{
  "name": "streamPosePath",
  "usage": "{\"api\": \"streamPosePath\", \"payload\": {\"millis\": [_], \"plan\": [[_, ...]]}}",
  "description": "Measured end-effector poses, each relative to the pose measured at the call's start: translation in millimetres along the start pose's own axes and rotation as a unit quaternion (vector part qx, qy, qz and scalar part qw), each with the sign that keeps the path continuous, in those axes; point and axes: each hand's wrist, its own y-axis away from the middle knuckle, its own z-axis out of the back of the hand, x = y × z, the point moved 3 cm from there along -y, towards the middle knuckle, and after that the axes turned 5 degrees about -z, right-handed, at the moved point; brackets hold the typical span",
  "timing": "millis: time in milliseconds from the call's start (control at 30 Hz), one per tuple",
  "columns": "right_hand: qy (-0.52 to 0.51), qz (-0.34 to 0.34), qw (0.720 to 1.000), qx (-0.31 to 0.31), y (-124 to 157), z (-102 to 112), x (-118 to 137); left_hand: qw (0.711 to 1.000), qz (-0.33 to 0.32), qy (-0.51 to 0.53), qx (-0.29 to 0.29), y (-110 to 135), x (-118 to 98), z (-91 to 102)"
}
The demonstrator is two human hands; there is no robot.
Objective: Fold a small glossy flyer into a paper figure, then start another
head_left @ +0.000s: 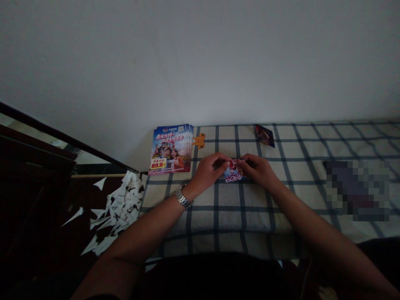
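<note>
Between both hands, over the checked cloth (225, 196), is a small folded flyer (234, 174) printed in red, white and blue. My left hand (212, 170) pinches its upper left edge with thumb and finger. The upper right edge is pinched by my right hand (256, 167). The fingertips of the two hands almost meet at the top of the paper. To the left lies a stack of printed flyers (170, 152), with 89.9 on the top one. A dark folded paper piece (265, 135) rests farther back, right of centre.
A pale wall (200, 62) rises behind the cloth-covered surface. Many white folded papers (125, 204) are heaped on the floor at the left, beside dark furniture (34, 175). At the right is a pixelated, blurred-out object (358, 191).
</note>
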Motion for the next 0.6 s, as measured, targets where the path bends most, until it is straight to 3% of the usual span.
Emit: {"api": "streamPosePath", "payload": {"millis": [600], "plan": [[0.023,0.033,0.999,0.035,1.4,-2.7,-3.6,0.999,0.004,0.017,0.033,-0.3,-4.2,-5.1]]}}
